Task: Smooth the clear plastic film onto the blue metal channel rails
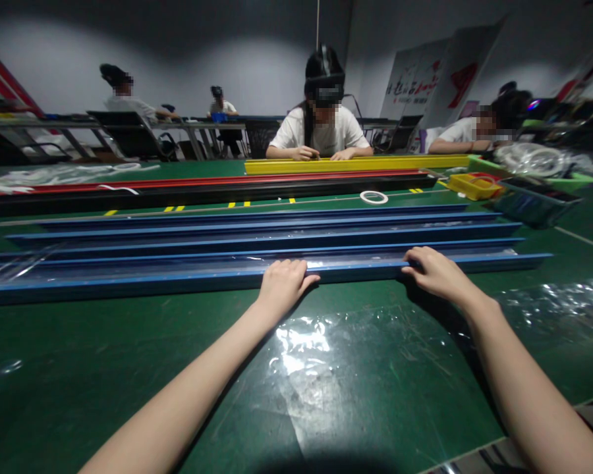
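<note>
Long blue channel strips lie side by side across the green table [128, 368]. The nearest blue channel [143, 286] runs left to right just in front of me. My left hand [282, 288] is closed over its near wall around the middle, fingers bent inside and thumb pointing right along the edge. Farther right, my right hand [435, 275] grips the same wall with curled fingers, the thumb side at the rim. Clear plastic film [346, 368] lies on the tabletop between my forearms. Behind the nearest strip, more blue channels [257, 238] lie parallel.
Red and black strips [202, 191] lie beyond, with a white ring [374, 197] nearby. Across the table a person [321, 131] handles a yellow strip [356, 163]. A yellow tray [474, 187] and a dark bin [538, 204] stand at the right. Others sit farther back.
</note>
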